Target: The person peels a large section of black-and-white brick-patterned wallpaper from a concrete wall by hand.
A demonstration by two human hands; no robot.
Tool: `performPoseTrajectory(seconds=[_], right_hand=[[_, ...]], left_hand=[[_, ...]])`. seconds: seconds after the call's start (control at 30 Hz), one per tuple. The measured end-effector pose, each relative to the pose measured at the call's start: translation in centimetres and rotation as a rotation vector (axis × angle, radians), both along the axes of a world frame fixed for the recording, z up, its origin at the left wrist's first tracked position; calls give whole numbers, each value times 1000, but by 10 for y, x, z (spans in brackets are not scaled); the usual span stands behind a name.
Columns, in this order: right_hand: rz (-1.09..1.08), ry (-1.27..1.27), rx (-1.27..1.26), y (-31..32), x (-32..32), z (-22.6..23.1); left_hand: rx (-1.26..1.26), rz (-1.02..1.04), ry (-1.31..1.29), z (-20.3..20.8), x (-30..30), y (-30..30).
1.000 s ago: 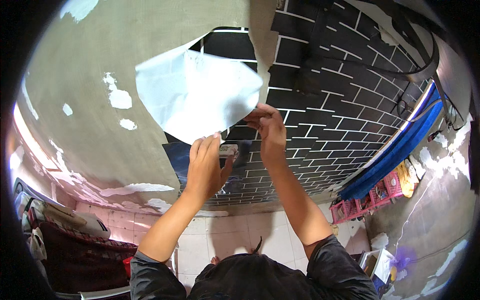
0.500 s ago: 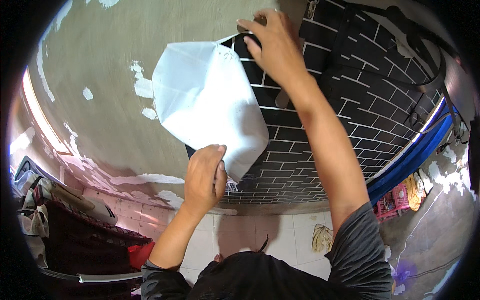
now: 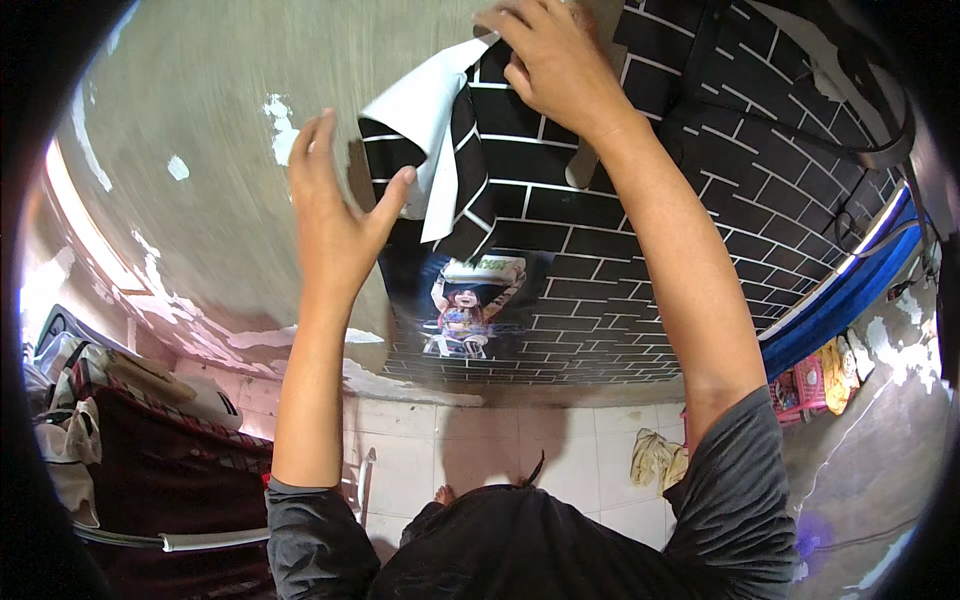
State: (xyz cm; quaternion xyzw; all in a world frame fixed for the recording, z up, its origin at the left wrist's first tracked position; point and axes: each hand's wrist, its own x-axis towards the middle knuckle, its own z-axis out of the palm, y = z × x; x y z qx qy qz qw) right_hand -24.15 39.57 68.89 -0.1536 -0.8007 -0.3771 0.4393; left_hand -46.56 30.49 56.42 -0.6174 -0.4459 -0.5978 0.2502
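A black wallpaper sheet with white brick lines hangs loosely against the wall, its white backing (image 3: 420, 110) folded outward at the upper left. At the top, my right hand (image 3: 560, 60) pinches the corner of this wallpaper between thumb and bent fingers. My left hand (image 3: 335, 200) is open beside the sheet's left edge, fingers pointing up and thumb spread toward the curled flap. Whether the thumb touches the flap I cannot tell. Below the flap, a glossy poster (image 3: 470, 315) of a figure with raised arms lies on the brick-patterned wall (image 3: 620, 270).
Bare grey-green plaster (image 3: 220, 100) with white patches covers the left wall. Black straps (image 3: 850, 150) hang at the upper right, near a blue cloth (image 3: 850, 310). A pink basket (image 3: 800, 385) and a crumpled yellowish cloth (image 3: 655, 458) are low on the right. Dark red fabric (image 3: 150, 480) fills the lower left.
My left hand has let go of the sheet's lower part and moved up and left, opening. The sheet has curled upward, baring the poster. My right hand still grips the top corner.
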Motion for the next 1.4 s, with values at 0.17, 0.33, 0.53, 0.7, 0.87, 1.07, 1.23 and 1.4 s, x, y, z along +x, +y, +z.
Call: performPoseTrajectory(seconds=[0.17, 0.33, 0.53, 0.7, 0.87, 1.07, 1.23, 1.4], right_hand=[[-115, -84, 25, 29, 9, 9], [-118, -100, 117, 29, 10, 0], [-180, -16, 76, 12, 10, -34], [-207, 73, -6, -6, 1, -66], [-184, 201, -120, -24, -1, -100], [-44, 446, -70, -37, 4, -131], [355, 1132, -727, -25, 9, -122], [670, 1153, -1410, -15, 31, -94]], left_hand=[[-82, -60, -126, 9, 14, 25], [-642, -524, -778, -4, -4, 36], [-570, -931, -978, 14, 40, 12], [-523, -950, -1090, 5, 20, 22], [-529, -855, -1019, -16, 19, 10], [-596, -793, -907, -47, 21, -3], [-646, -714, -844, -48, 23, -11], [-666, -666, -818, -52, 25, -17]])
